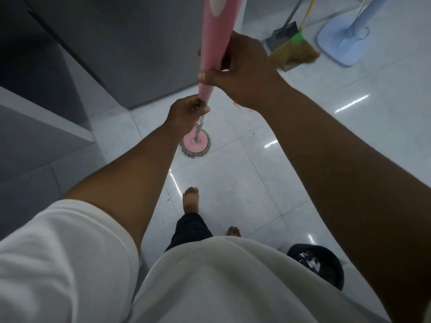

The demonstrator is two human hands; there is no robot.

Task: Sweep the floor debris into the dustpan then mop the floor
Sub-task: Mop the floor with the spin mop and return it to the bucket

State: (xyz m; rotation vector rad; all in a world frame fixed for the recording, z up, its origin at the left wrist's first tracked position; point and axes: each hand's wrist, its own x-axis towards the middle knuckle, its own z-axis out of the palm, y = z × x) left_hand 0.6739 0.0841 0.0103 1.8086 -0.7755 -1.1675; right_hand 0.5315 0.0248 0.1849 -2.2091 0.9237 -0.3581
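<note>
Mop axis: mop (pixel 211 54) stands near upright; long axis runs from the pink grip sleeve near the camera down to the floor, head end pointing away and down.
Mop head: round pink disc with grey fringe (pixel 195 143), flat on the floor (pixel 233 183), ahead of the bare feet.
Right hand (pixel 242 71): grip wrapped closed around the lower end of the pink sleeve, thumb across the front.
Left hand (pixel 187 113): grip closed on the shaft just below the sleeve, where metal shows; directly under the right hand.
Floor: glossy pale tiles with light reflections; faint reddish marks (pixel 238 106) near the mop.
Room: grey cabinet (pixel 116 43) at left; broom (pixel 296 50) and dustpan (pixel 282 33) leaning at rear right, beside a blue fan base (pixel 342 40); dark bin (pixel 319 262) by the right arm.
</note>
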